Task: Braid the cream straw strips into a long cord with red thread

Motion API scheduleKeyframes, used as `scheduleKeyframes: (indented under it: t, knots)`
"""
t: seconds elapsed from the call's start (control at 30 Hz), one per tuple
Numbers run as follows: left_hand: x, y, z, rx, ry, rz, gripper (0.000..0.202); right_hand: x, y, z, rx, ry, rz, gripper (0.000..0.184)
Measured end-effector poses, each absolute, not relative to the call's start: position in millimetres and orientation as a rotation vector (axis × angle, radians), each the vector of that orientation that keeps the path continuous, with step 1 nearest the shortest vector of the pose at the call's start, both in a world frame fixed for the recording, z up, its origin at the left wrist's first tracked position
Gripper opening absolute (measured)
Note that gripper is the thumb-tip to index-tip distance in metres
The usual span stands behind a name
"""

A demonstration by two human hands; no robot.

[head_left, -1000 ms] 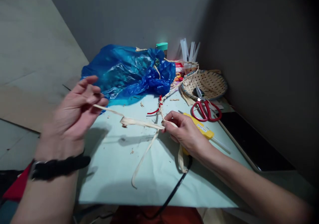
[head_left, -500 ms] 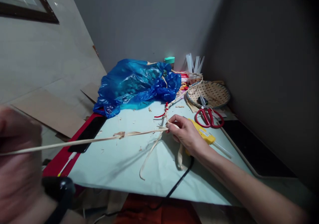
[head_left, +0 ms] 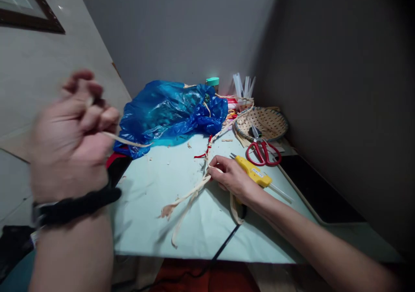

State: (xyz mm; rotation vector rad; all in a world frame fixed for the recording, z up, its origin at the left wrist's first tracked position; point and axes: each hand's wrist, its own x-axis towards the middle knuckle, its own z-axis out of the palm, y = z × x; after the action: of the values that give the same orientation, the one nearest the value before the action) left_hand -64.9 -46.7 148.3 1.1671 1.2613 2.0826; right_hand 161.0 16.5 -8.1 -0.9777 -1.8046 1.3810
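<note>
Raised at the left, my left hand (head_left: 76, 127) is curled closed around a pale fibre strip (head_left: 128, 142), whose free end points right. Over the table my right hand (head_left: 231, 177) pinches the near end of a braided cord (head_left: 223, 129) of the same pale fibre. Loose strands (head_left: 186, 197) hang from that pinch toward the table's front, one ending in a frayed brownish tip. A red tie (head_left: 209, 145) wraps the braid just beyond my right fingers. The yellow glue gun (head_left: 253, 171) lies beside my right hand, with red-handled scissors (head_left: 263, 151) behind it.
A blue plastic bag (head_left: 168, 110) fills the table's back left. The woven basket (head_left: 262, 123) and clear glue sticks (head_left: 243, 86) stand at the back right. A dark tablet (head_left: 320, 188) lies along the right edge. A black cable (head_left: 227, 242) runs over the front edge.
The strip stretched between my hands has come apart. My left hand has risen and moved right with one piece, while the other piece drops from my right hand, which keeps its hold.
</note>
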Motion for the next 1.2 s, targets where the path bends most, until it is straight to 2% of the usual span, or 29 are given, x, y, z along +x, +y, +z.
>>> scheduleKeyframes:
  t: [0.07, 0.2, 0.3, 0.37, 0.5, 0.67, 0.83, 1.2]
  knots:
    - [-56.9, -28.8, 143.2, 1.305, 1.308, 1.947, 0.016, 161.5, 17.1, -8.1, -0.976, -1.819, 1.381, 0.014]
    - [-53.0, -2.9, 122.9, 1.806, 1.805, 1.026, 0.021, 163.5, 19.0, -6.9, -0.975, -1.839, 1.376, 0.013]
    - [-49.8, 6.2, 97.6, 2.052, 1.906, 0.676, 0.020, 165.5, 19.8, -6.4, -0.961, -1.827, 1.399, 0.013]
    - [-40.1, 8.1, 77.3, 1.985, 1.860, 0.651, 0.022, 166.1, 19.4, -6.8, -0.957, -1.815, 1.420, 0.013]
    - [-11.2, 3.2, 38.3, 1.402, 1.264, 0.688, 0.021, 165.4, 17.1, -7.3, -0.949, -1.777, 1.455, 0.012]
    - [0.4, -6.6, 14.0, 1.029, 1.079, 0.804, 0.022, 166.1, 14.9, -2.6, -0.973, -1.785, 1.469, 0.009]
    - [0.4, -9.8, 11.4, 1.004, 1.102, 0.781, 0.014, 169.7, 15.2, -1.7, -1.048, -1.943, 1.337, 0.012]
    - [8.8, -10.4, 14.4, 1.254, 1.442, 0.823, 0.016, 176.7, 4.3, 18.9, -1.263, -2.343, 0.668, 0.021]
